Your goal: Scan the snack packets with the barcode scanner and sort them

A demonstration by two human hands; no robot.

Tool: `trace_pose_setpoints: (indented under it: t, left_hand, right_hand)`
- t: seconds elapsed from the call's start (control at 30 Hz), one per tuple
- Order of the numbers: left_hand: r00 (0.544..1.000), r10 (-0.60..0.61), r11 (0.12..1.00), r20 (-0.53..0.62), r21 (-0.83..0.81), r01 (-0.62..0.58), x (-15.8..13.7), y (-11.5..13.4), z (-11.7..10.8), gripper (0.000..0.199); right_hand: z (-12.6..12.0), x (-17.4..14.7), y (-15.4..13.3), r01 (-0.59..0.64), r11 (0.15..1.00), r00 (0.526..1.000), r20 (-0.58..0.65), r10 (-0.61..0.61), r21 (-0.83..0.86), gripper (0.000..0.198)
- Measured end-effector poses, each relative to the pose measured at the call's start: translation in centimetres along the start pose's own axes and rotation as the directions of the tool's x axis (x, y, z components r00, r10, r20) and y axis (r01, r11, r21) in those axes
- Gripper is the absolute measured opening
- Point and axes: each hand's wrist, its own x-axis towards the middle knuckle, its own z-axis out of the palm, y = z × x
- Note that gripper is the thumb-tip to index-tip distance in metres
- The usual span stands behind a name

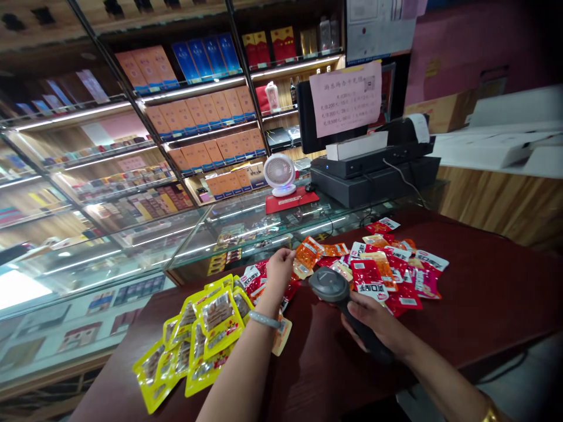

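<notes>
My right hand [376, 319] is wrapped round the handle of a dark grey barcode scanner [329, 285], its head pointing away from me over the table. My left hand [280, 271], with a pale bangle on the wrist, pinches at the near edge of an orange snack packet [309, 252]. Left of that forearm lies a heap of yellow snack packets [215, 319] with clear windows. Red and white snack packets [373, 281] are piled beyond and to the right of the scanner. More red packets [255, 278] lie partly hidden behind my left hand.
The dark red table [484, 281] meets a glass display counter [229, 228]. On the counter stand a small white fan [280, 176], a red mat [290, 200] and a monitor with a pink notice [345, 97] above a black cash drawer [373, 181]. Shelves of boxed goods [197, 117] rise behind.
</notes>
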Motion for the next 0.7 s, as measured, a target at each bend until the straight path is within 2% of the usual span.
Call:
trace_pose_setpoints:
  t: [0.07, 0.1, 0.2, 0.27, 0.4, 0.57, 0.7]
  left_hand:
    - [0.998, 0.008, 0.999, 0.069, -0.034, -0.005, 0.4, 0.7, 1.2, 0.034]
    - [0.992, 0.033, 0.999, 0.121, 0.003, -0.033, 0.7, 1.1, 1.8, 0.038]
    - [0.962, 0.086, 0.946, 0.258, 0.282, -0.16, 1.5, 1.9, 2.5, 0.041]
    - [0.958, 0.059, 0.87, 0.28, 0.457, -0.187, 1.8, 1.6, 1.9, 0.037]
    - [0.958, -0.039, 0.757, 0.284, 0.634, -0.158, 1.9, -0.1, -0.1, 0.04]
    - [0.941, -0.089, 0.678, 0.325, 0.712, -0.182, 1.7, -0.7, -0.9, 0.054]
    - [0.92, -0.066, 0.733, 0.385, 0.645, -0.217, 0.9, 0.2, -1.0, 0.052]
  right_hand:
    - [-0.1, -0.1, 0.1, 0.002, 1.0, 0.999, -0.032, -0.002, -0.009, 0.047]
    - [-0.1, -0.2, 0.1, 0.008, 1.0, 0.999, -0.05, -0.009, -0.014, 0.047]
    - [-0.1, -0.4, 0.1, 0.028, 0.999, 0.996, -0.082, -0.03, -0.029, 0.048]
    - [-0.2, -0.6, 0.0, 0.023, 0.999, 0.996, -0.081, -0.026, -0.039, 0.048]
    - [-0.4, -0.9, -0.2, 0.017, 1.0, 0.997, -0.07, -0.019, -0.019, 0.048]
    - [-0.7, -0.8, 0.1, 0.015, 1.0, 0.997, -0.078, -0.016, -0.007, 0.048]
    - [-0.6, -0.6, 0.2, 0.019, 1.0, 0.995, -0.098, -0.019, 0.006, 0.05]
